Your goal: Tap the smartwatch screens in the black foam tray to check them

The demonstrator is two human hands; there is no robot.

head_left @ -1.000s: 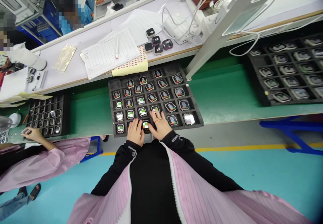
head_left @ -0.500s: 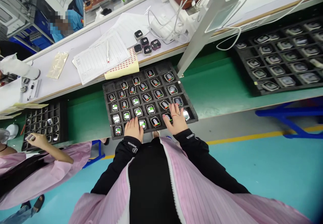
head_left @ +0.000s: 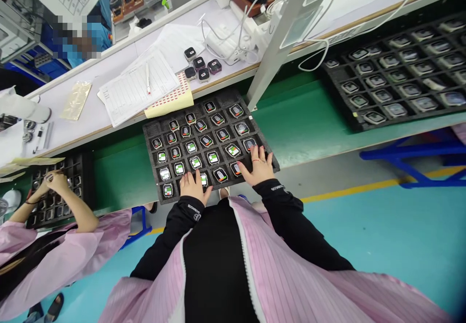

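A black foam tray [head_left: 151, 130] lies on the green belt in front of me, its pockets filled with several small watch bodies with lit screens [head_left: 213, 157]. My left hand [head_left: 192, 186] rests on the tray's near edge, fingers flat over the front row. My right hand [head_left: 258, 165] lies at the tray's near right corner, fingers spread over the watch bodies there. Neither hand grips anything that I can see.
A second black tray of watch bodies [head_left: 393, 78] sits to the right on the belt. A white post [head_left: 271, 51] rises behind my tray. Papers with a pen [head_left: 138, 88], a sticker sheet [head_left: 171, 101] and loose watch bodies [head_left: 199, 66] lie on the shelf. A co-worker's hands [head_left: 54, 181] work a smaller tray at left.
My right hand slid from the tray's middle front to its near right corner. My left hand stayed at the front edge. The co-worker's hands moved onto their tray.
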